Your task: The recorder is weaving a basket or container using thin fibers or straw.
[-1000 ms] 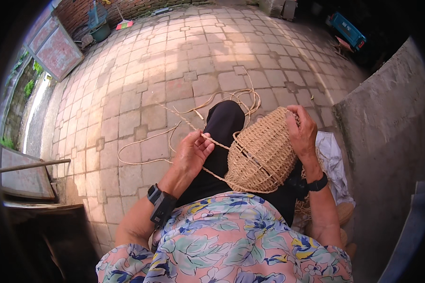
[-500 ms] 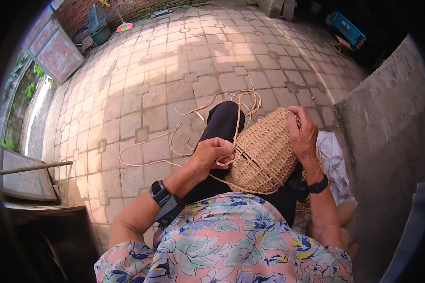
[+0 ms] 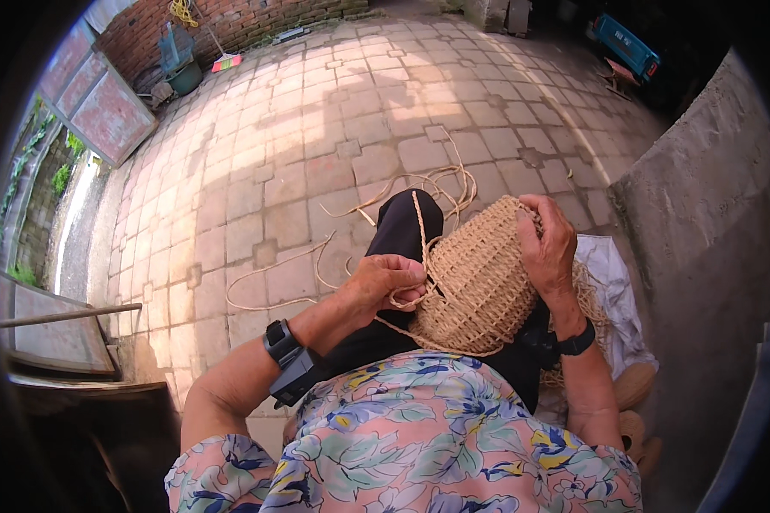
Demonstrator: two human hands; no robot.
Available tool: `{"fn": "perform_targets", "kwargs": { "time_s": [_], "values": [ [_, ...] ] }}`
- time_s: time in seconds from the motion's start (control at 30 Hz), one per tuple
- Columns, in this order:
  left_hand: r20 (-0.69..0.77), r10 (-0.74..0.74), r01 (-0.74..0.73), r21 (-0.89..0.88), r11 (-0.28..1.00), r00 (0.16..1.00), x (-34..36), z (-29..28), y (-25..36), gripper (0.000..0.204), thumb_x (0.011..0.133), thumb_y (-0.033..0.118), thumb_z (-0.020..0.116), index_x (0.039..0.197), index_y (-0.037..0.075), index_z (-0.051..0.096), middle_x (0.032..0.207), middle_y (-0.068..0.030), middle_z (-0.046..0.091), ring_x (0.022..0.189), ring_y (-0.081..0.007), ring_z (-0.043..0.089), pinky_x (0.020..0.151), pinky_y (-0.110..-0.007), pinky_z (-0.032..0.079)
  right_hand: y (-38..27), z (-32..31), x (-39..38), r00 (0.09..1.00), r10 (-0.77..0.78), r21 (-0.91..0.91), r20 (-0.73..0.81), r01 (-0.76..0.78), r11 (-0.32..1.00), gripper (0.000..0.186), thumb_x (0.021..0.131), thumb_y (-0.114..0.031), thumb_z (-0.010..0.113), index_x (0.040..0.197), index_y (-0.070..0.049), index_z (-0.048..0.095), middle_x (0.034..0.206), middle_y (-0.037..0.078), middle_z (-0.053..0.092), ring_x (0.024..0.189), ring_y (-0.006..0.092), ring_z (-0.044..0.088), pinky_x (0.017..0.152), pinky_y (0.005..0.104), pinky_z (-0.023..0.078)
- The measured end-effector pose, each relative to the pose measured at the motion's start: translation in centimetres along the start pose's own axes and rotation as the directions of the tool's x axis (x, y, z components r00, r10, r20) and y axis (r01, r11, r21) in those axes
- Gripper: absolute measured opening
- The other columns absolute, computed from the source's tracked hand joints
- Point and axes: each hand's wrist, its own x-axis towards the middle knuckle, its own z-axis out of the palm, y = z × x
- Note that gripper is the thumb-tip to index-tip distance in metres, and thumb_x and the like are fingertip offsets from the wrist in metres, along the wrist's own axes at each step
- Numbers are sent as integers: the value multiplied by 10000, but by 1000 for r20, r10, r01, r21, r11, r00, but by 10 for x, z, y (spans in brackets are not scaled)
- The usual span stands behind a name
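Two bare hands work at one tapered, straw-coloured woven basket [image 3: 475,286], which rests on its side in the person's lap, over the right thigh. The left hand [image 3: 389,282] is at the basket's left edge, its thumb and fingers pinched closed on one twisted cord [image 3: 420,224]. One length of the cord stands up from the fingers, one small loop curls below them, and another strand runs under the hand toward the basket's lower edge. The right hand [image 3: 549,244] grips the basket's upper right end, fingers curled over it.

Two loose bunches of cord lie on the paving tiles [image 3: 316,162]: one looped bunch [image 3: 464,184] beyond the knee, one thinner bunch [image 3: 265,269] to the left of it. One knee in black trousers [image 3: 406,222] shows clearly, below it one floral shirt [image 3: 419,436]. One black band [image 3: 577,339] circles the right wrist; the left forearm carries one boxy black device [image 3: 301,376]. Beside the right arm lies one white sack [image 3: 609,278], with a tangle of fibre next to it, too fine to count. Farther off are one broom [image 3: 226,61], one green tub [image 3: 185,79] and one blue cart [image 3: 626,47].
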Motion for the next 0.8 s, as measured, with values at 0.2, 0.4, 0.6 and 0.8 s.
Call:
{"fn": "perform_targets", "kwargs": {
  "time_s": [0.2, 0.4, 0.6, 0.8],
  "values": [
    [-47, -29, 37, 187, 982, 998, -6, 5, 12, 120, 909, 114, 682, 960, 19, 630, 806, -34, 649, 639, -88, 596, 566, -228, 494, -8, -4, 0, 1000, -6, -12, -4, 6, 1000, 198, 846, -107, 607, 1027, -28, 620, 909, 159, 655, 849, 352, 627, 750, 421, 492],
    [0, -142, 142, 36, 989, 990, 0, 10, 16, 140, 890, 126, 706, 964, 22, 650, 729, -12, 616, 605, -78, 574, 510, -207, 453, -8, -7, -2, 999, -19, -17, -26, 18, 1000, 192, 841, -97, 608, 1018, -21, 616, 907, 158, 651, 859, 354, 624, 756, 429, 489],
    [-65, 49, 1, 608, 794, 997, 6, 14, 18, 162, 908, 193, 685, 906, 32, 669, 696, 4, 586, 591, -66, 556, 435, -203, 411, -10, -8, -3, 998, -56, -50, -34, 54, 997, 197, 835, -94, 613, 1018, -21, 619, 908, 152, 650, 855, 351, 626, 756, 425, 489],
    [161, 11, -44, 199, 979, 987, 12, -7, -5, 153, 915, 180, 676, 865, 35, 672, 685, 31, 562, 538, -49, 463, 463, -201, 363, -12, -9, -2, 995, -78, 15, -61, 79, 997, 187, 829, -81, 620, 1003, -13, 624, 897, 154, 644, 836, 349, 619, 744, 422, 486]
  ]
}}
